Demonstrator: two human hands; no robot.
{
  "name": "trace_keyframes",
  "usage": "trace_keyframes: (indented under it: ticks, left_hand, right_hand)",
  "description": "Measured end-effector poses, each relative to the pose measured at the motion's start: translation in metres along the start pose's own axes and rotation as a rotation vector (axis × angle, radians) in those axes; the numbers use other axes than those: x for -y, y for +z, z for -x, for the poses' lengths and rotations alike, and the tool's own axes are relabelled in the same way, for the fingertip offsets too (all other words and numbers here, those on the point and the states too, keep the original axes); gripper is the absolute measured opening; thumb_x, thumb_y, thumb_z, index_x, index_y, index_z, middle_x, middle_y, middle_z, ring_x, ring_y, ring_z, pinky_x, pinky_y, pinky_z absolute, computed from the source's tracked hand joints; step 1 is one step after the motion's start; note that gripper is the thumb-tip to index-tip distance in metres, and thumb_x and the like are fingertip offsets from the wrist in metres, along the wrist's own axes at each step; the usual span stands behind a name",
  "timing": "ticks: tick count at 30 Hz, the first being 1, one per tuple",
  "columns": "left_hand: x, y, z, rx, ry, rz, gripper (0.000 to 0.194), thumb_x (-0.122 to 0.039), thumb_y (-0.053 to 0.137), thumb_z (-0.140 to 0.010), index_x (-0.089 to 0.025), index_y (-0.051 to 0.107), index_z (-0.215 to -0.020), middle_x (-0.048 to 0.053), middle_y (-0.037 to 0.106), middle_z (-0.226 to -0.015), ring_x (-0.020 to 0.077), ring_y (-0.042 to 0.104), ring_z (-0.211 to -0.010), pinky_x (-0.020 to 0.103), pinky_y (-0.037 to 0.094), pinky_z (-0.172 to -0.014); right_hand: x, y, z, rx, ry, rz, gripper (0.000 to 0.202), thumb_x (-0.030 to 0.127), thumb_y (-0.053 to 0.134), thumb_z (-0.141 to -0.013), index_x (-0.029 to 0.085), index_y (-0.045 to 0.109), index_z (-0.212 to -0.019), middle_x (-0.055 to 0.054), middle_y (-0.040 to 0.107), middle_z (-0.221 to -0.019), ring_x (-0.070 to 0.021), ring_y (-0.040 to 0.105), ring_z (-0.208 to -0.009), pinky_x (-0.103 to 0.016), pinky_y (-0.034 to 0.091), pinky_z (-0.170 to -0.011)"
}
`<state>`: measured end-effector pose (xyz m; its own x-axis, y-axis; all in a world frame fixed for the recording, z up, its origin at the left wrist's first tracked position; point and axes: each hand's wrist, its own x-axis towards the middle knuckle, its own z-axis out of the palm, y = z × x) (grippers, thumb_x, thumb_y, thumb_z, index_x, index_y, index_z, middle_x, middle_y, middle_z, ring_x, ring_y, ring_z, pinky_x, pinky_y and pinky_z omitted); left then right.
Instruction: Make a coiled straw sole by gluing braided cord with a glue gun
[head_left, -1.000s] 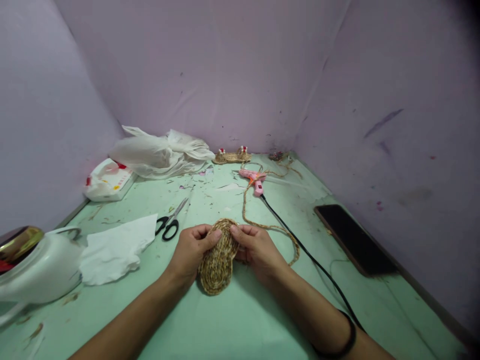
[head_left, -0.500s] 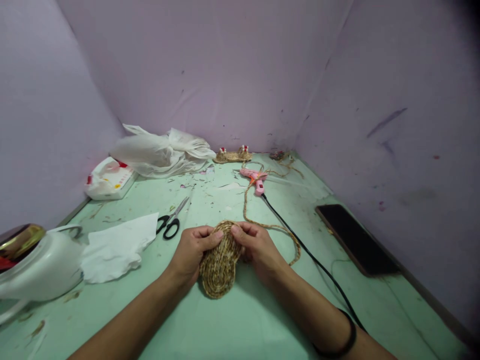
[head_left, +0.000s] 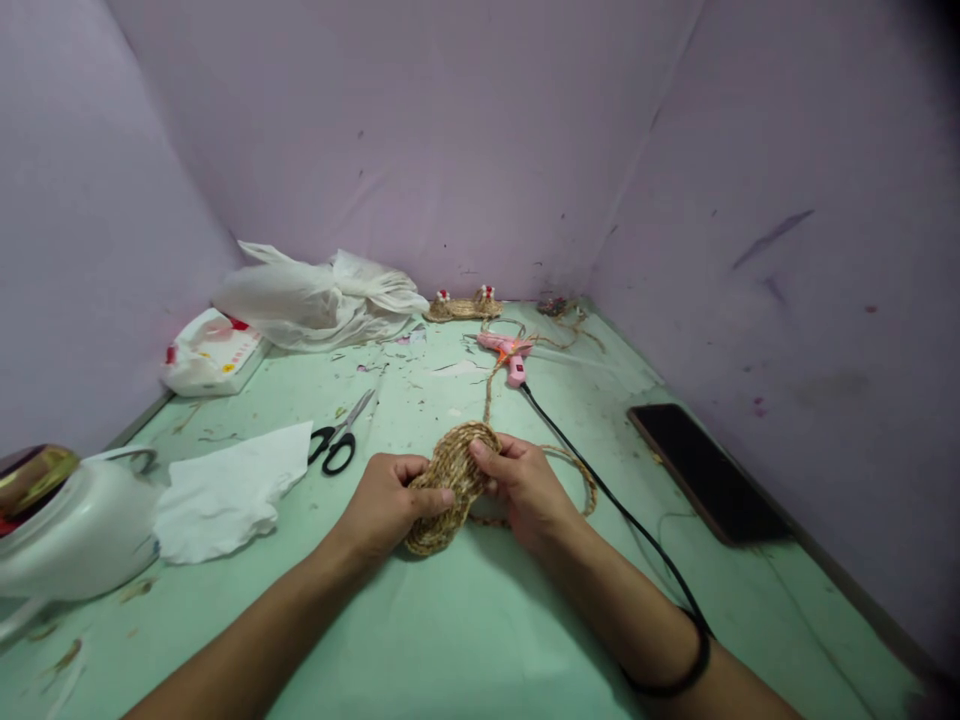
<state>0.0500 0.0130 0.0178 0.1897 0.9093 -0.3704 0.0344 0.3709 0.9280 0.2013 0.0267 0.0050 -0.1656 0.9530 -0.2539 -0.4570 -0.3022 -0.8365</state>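
Note:
Between my two hands is a coiled straw-rope sole (head_left: 456, 462), shaped like a small slipper sole and tilted to the right at its far end. My left hand (head_left: 396, 500) grips its near left side, thumb laid across the top. At the far right edge, my right hand (head_left: 517, 480) pinches it between thumb and fingers. A braided straw rope (head_left: 577, 470) loops over the table beside and behind my right hand and runs back to a pink glue gun (head_left: 510, 352). Part of the sole is hidden under my fingers.
Black-handled scissors (head_left: 341, 440) and a white tissue (head_left: 232, 490) lie left. A white container (head_left: 82, 540) stands at the left edge, a phone (head_left: 705, 475) at right. A plastic bag (head_left: 322, 300), tissue pack (head_left: 214, 355) and beaded straw piece (head_left: 463, 308) sit behind. A black cord (head_left: 615, 510) crosses the right side.
The sole has turned clockwise, its far end swinging right and its near end shortening from view. My left thumb has moved nearer the sole's middle; my right hand still pinches the far edge.

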Motion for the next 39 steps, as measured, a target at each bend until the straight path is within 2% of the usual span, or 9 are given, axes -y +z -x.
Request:
trace_keyframes:
  ticks: [4, 9, 14, 20, 25, 28, 33, 36, 39]
  left_hand:
    - [-0.005, -0.001, 0.002, 0.009, -0.018, -0.048, 0.023, -0.026, 0.074, -0.046, -0.009, 0.066, -0.060, 0.002, 0.058, -0.050, 0.0123, 0.049, -0.046, 0.025, 0.036, -0.047]
    - [-0.009, -0.002, 0.003, -0.030, -0.017, -0.085, 0.022, -0.026, 0.072, -0.046, -0.010, 0.064, -0.058, 0.000, 0.056, -0.049, 0.0114, 0.047, -0.045, 0.025, 0.036, -0.047]
    - [-0.011, -0.006, 0.004, -0.053, -0.018, -0.106, 0.020, -0.026, 0.070, -0.046, -0.011, 0.061, -0.056, -0.001, 0.053, -0.047, 0.0103, 0.044, -0.043, 0.024, 0.034, -0.044]
    - [-0.011, -0.003, 0.007, -0.060, 0.096, -0.214, 0.024, -0.031, 0.069, -0.053, -0.010, 0.065, -0.065, -0.002, 0.052, -0.052, 0.0084, 0.041, -0.048, 0.022, 0.031, -0.045]
    - [-0.011, -0.004, 0.007, -0.100, 0.124, -0.207, 0.024, -0.034, 0.068, -0.056, -0.012, 0.060, -0.059, -0.005, 0.044, -0.046, 0.0068, 0.035, -0.045, 0.021, 0.026, -0.042]
    - [-0.014, -0.013, 0.004, -0.193, 0.155, -0.274, 0.024, -0.034, 0.069, -0.056, -0.012, 0.061, -0.058, -0.005, 0.045, -0.046, 0.0072, 0.036, -0.045, 0.021, 0.026, -0.042]
    - [-0.015, -0.028, -0.002, -0.249, 0.137, -0.186, 0.024, -0.033, 0.072, -0.054, -0.013, 0.063, -0.063, -0.004, 0.050, -0.047, 0.0101, 0.042, -0.045, 0.023, 0.031, -0.044]
    - [-0.013, -0.029, -0.006, -0.260, 0.113, -0.133, 0.023, -0.031, 0.072, -0.051, -0.012, 0.062, -0.061, -0.002, 0.052, -0.047, 0.0118, 0.045, -0.045, 0.024, 0.033, -0.045]
    - [-0.013, -0.027, -0.008, -0.269, 0.099, -0.133, 0.023, -0.031, 0.072, -0.050, -0.013, 0.060, -0.056, -0.002, 0.052, -0.045, 0.0117, 0.044, -0.044, 0.024, 0.031, -0.044]
  right_hand:
    - [-0.004, -0.002, -0.003, 0.024, 0.013, -0.026, 0.033, 0.036, 0.083, -0.050, 0.011, 0.068, -0.066, -0.002, 0.066, -0.058, -0.0116, 0.055, -0.051, -0.024, 0.043, -0.051]
    - [-0.003, -0.002, -0.002, 0.068, 0.045, -0.037, 0.032, 0.037, 0.081, -0.055, 0.013, 0.069, -0.072, -0.003, 0.068, -0.064, -0.0123, 0.059, -0.057, -0.024, 0.047, -0.056]
    - [0.004, -0.001, 0.001, 0.156, 0.045, -0.008, 0.036, 0.022, 0.084, -0.048, 0.013, 0.070, -0.080, -0.004, 0.070, -0.070, -0.0154, 0.062, -0.063, -0.027, 0.049, -0.062]
    - [0.001, -0.001, 0.002, 0.134, -0.045, 0.018, 0.033, 0.023, 0.080, -0.050, 0.015, 0.069, -0.080, -0.001, 0.070, -0.071, -0.0127, 0.062, -0.064, -0.023, 0.049, -0.063]
    - [0.002, 0.001, 0.002, 0.114, -0.079, 0.141, 0.035, 0.027, 0.075, -0.053, 0.014, 0.067, -0.085, -0.005, 0.071, -0.076, -0.0184, 0.065, -0.069, -0.031, 0.052, -0.067]
    - [0.010, -0.005, -0.001, -0.032, -0.211, 0.330, 0.041, 0.031, 0.075, -0.053, 0.015, 0.065, -0.090, -0.008, 0.070, -0.083, -0.0215, 0.065, -0.077, -0.036, 0.052, -0.072]
    - [0.032, -0.036, -0.011, -0.412, -0.440, 0.629, 0.028, 0.032, 0.065, -0.067, 0.017, 0.062, -0.090, -0.009, 0.068, -0.092, -0.0210, 0.063, -0.085, -0.037, 0.048, -0.083]
    - [0.048, -0.058, -0.023, -0.583, -0.464, 0.826, 0.028, 0.028, 0.060, -0.071, 0.013, 0.063, -0.095, -0.012, 0.067, -0.096, -0.0242, 0.062, -0.090, -0.039, 0.045, -0.085]
    - [0.064, -0.070, -0.044, -0.629, -0.379, 1.029, 0.021, 0.023, 0.063, -0.072, 0.012, 0.066, -0.089, -0.012, 0.067, -0.091, -0.0297, 0.060, -0.095, -0.043, 0.041, -0.088]
